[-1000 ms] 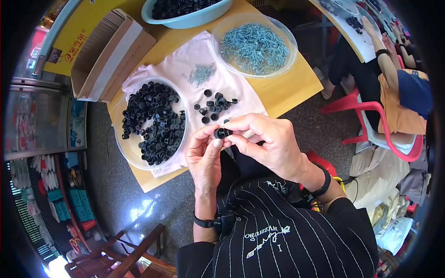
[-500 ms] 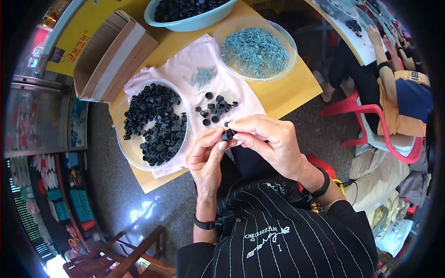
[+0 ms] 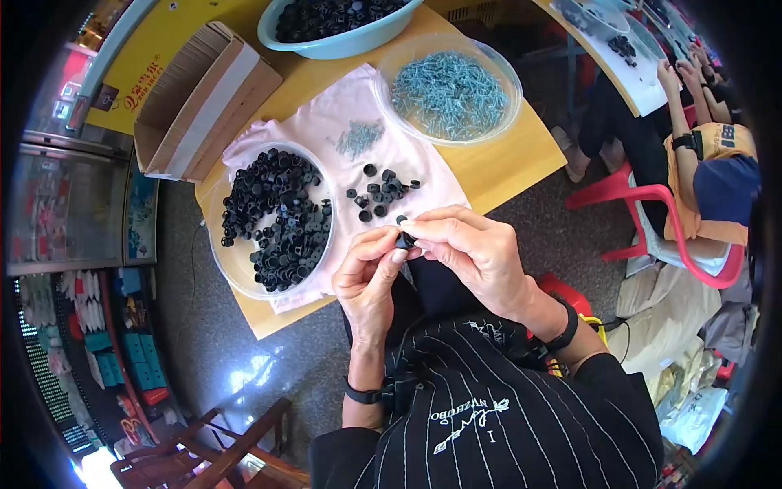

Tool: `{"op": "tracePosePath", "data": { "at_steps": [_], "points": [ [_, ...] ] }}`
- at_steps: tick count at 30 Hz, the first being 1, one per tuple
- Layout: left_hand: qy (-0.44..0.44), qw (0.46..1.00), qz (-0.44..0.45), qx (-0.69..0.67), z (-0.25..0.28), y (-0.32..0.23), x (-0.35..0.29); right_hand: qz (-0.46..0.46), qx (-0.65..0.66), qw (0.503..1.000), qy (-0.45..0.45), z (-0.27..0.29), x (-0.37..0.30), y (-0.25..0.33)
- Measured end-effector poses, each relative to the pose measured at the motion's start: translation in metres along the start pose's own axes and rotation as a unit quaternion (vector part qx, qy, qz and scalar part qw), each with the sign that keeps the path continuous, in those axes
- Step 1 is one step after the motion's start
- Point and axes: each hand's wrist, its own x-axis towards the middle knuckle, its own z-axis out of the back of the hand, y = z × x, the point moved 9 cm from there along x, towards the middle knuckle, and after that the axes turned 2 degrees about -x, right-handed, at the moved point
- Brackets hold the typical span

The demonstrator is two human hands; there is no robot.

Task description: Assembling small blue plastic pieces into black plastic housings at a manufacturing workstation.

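Note:
Above my lap, just off the near edge of the cloth, both hands meet around a small black plastic cap [image 3: 405,240]. My left hand [image 3: 368,273] pinches it between thumb and fingers. From the other side my right hand [image 3: 476,257] closes its fingertips on the same cap; whether a screw is in it is hidden. Beyond my fingers a loose group of black caps [image 3: 387,187] lies on the pink cloth [image 3: 326,114], with a small heap of screws [image 3: 360,137] behind. A round clear tray [image 3: 213,236] of black caps stands left of my hands.
A clear round tub [image 3: 518,90] of silvery screws is at the back right of the yellow table [image 3: 533,159]. Behind are a pale blue basin [image 3: 342,50] of black caps and a cardboard box [image 3: 204,106]. A person sits on a red chair [image 3: 668,204] at the right.
My right fingertips have come in closer over the cap, which shows less now. The whole view has shifted slightly; the trays and caps on the table stay as they were.

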Motion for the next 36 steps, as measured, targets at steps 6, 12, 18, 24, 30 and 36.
{"op": "tracePosePath", "data": {
  "at_steps": [6,12,18,24,30,36],
  "points": [
    [0.023,1.0,0.0,0.004,-0.002,-0.001,0.003,-0.11,0.149,0.983,0.008,-0.004,-0.002,-0.024],
    [0.017,1.0,-0.008,0.009,-0.002,-0.002,0.005,-0.068,0.11,0.991,0.022,-0.005,0.005,-0.021],
    [-0.011,0.999,0.034,-0.028,-0.002,0.004,0.005,0.019,-0.014,1.0,0.0,-0.001,0.005,-0.006],
    [-0.04,0.998,0.048,-0.027,-0.001,0.007,0.004,0.019,-0.025,0.999,-0.02,-0.005,0.0,-0.011],
    [-0.06,0.995,0.069,-0.047,-0.005,0.01,0.0,0.073,-0.108,0.99,-0.059,-0.003,-0.002,-0.005],
    [-0.082,0.991,0.081,-0.067,-0.009,0.02,-0.002,0.095,-0.145,0.981,-0.086,-0.001,-0.007,-0.001]
  ]
}}
